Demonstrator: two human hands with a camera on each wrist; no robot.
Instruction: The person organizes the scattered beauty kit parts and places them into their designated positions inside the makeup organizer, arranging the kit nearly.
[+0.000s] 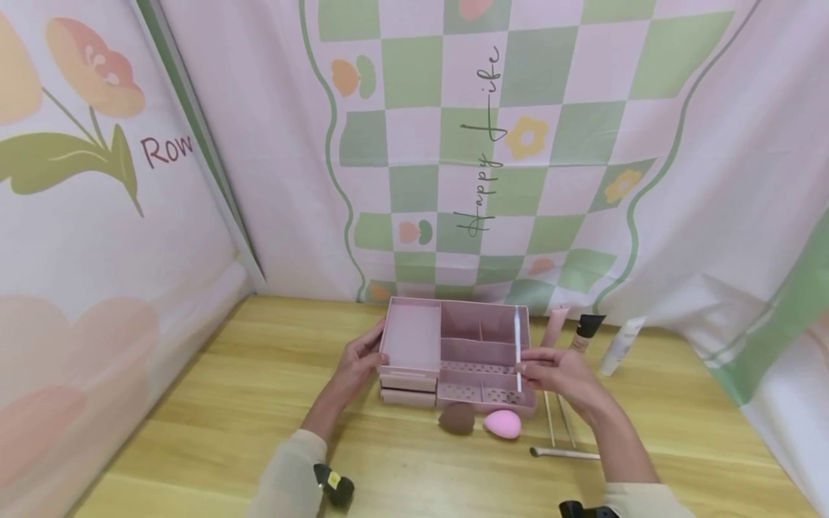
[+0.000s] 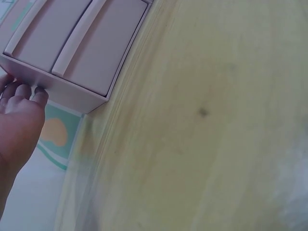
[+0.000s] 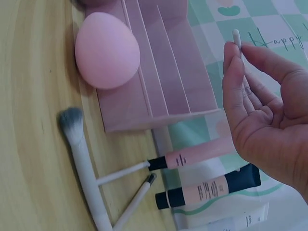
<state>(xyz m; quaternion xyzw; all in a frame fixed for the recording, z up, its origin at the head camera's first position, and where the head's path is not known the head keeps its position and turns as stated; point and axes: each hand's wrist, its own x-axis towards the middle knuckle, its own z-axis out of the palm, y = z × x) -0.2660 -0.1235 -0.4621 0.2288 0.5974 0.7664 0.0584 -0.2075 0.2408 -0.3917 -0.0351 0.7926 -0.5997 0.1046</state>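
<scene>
A pink makeup organizer [image 1: 414, 334] stands near the back of the table, with a flat top tray and two drawers [image 2: 98, 45] on its left and open compartments on its right. My left hand [image 1: 350, 370] holds its left side, thumb over the top edge and fingers against the side wall. My right hand [image 1: 573, 381] pinches a slim white stick [image 1: 517, 338] between thumb and fingers, upright in the head view, over the organizer's right end. Only the stick's rounded tip shows in the right wrist view; its kind I cannot tell.
A brown makeup sponge [image 1: 457, 419] and a pink one [image 1: 503, 424] lie before the organizer. To its right stand a pink tube [image 1: 555, 327], a black-capped tube [image 3: 211, 189] and a white tube [image 1: 622, 345]. Several makeup brushes, one grey-tipped [image 3: 79, 149], lie nearer. Printed cloth hangs behind.
</scene>
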